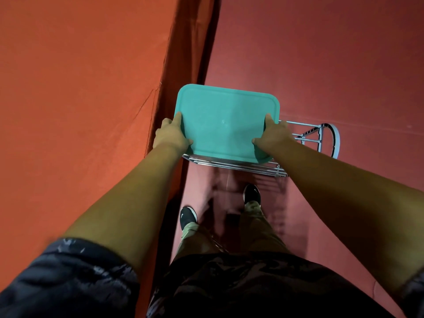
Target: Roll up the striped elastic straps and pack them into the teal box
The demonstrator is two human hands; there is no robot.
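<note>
A: Box position?
B: Box (227, 122) is seen lid-up over the wire rack (305, 137); contact cannot be told.
A: Grip?
B: Left edge is gripped by the left hand (171, 136), right edge by the right hand (274, 134), the rim pinched by each.

A metal wire rack (241, 165) stands on the dark red floor (321, 65), the lidded teal box (224, 122) at its top.
</note>
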